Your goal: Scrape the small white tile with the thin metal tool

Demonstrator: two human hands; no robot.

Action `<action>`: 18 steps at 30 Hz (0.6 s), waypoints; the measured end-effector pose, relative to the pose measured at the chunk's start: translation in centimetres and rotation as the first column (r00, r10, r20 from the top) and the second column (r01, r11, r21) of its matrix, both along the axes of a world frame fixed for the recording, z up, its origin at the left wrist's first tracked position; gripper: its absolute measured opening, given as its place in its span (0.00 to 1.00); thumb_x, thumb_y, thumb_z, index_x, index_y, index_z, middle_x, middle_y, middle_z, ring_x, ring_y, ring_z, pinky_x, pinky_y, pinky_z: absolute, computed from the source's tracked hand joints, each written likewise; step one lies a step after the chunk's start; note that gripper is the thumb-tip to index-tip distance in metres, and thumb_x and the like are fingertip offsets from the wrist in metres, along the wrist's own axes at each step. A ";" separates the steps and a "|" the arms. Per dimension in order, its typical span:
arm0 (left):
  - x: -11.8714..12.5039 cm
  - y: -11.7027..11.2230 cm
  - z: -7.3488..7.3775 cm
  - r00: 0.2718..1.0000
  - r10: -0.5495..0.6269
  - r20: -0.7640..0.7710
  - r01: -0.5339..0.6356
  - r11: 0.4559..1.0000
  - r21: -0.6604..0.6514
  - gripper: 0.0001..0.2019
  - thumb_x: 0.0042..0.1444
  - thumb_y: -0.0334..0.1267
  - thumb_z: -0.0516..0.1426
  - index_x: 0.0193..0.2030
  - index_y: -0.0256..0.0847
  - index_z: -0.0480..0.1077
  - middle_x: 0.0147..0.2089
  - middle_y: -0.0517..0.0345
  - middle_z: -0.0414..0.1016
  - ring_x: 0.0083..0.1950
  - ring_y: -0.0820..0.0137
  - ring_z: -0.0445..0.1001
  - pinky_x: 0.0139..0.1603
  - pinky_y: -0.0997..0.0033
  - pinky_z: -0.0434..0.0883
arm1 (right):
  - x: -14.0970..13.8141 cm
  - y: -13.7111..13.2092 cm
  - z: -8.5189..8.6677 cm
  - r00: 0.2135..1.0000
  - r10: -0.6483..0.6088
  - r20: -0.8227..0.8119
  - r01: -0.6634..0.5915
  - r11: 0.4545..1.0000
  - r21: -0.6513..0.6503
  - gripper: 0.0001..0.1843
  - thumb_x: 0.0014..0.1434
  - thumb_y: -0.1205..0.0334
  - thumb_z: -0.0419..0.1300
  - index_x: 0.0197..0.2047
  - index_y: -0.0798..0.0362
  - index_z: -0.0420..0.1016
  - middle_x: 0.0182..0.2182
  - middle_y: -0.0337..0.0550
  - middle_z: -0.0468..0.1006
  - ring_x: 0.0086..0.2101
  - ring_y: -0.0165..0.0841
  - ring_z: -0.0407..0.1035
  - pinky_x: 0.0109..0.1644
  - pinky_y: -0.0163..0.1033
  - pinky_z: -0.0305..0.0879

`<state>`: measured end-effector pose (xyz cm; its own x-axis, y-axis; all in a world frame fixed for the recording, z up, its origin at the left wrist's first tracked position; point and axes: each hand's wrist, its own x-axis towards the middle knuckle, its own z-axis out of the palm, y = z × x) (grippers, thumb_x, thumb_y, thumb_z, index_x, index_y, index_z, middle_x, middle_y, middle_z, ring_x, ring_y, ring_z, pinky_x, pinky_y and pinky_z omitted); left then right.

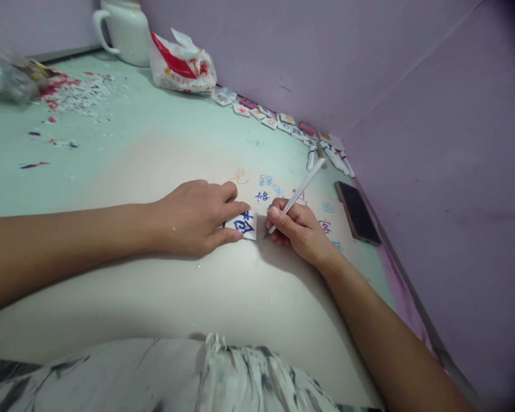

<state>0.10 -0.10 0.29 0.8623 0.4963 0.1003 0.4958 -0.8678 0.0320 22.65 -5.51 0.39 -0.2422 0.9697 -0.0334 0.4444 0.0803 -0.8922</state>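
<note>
My left hand (201, 217) lies on the table, its thumb and index finger pressed against a small white tile (249, 230) marked with a blue handwritten character. The tile rests flat, partly covered by those fingers. In my right hand (298, 226), a slim white pen-shaped tool (302, 186) is pinched and slants up to the right. Its lower tip is close to the tile's right edge; whether it touches, and what kind of tip it is, I cannot tell. Coloured handwritten characters (264, 196) are on the tabletop around and behind my right hand.
Several marked tiles (269, 123) line the wall, with white markers (335, 157) at their right end. A phone (357, 213) lies at the right edge. White and red shavings (79, 91), a plastic bag (6, 71), a tissue pack (182, 66) and a white jug (129, 31) stand back left.
</note>
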 end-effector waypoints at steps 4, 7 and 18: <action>0.0 0.0 0.1 1.000 0.008 -0.009 -0.008 1.000 -0.004 0.23 0.66 0.52 0.47 0.61 0.45 0.69 0.50 0.47 0.72 0.40 0.61 0.75 0.37 0.63 0.64 | 0.1 -0.1 0.0 0.998 0.030 0.047 -0.031 0.999 0.025 0.32 0.60 0.29 0.53 0.25 0.51 0.65 0.19 0.35 0.65 0.21 0.27 0.61 0.26 0.35 0.56; 0.1 0.0 0.0 1.000 0.006 -0.009 -0.006 1.000 -0.004 0.23 0.66 0.52 0.47 0.61 0.46 0.69 0.50 0.48 0.72 0.40 0.61 0.75 0.37 0.63 0.64 | 0.0 -0.1 0.0 0.999 0.025 0.033 -0.027 0.999 0.039 0.33 0.61 0.30 0.53 0.24 0.52 0.66 0.21 0.36 0.66 0.22 0.27 0.61 0.27 0.35 0.56; 0.1 0.0 0.0 1.000 -0.004 0.011 0.004 1.000 0.000 0.23 0.66 0.51 0.47 0.61 0.45 0.70 0.50 0.47 0.72 0.39 0.60 0.75 0.38 0.62 0.65 | -0.2 0.0 0.0 1.000 0.021 0.019 -0.022 0.999 0.050 0.33 0.60 0.29 0.55 0.23 0.52 0.66 0.22 0.36 0.67 0.21 0.26 0.61 0.27 0.35 0.57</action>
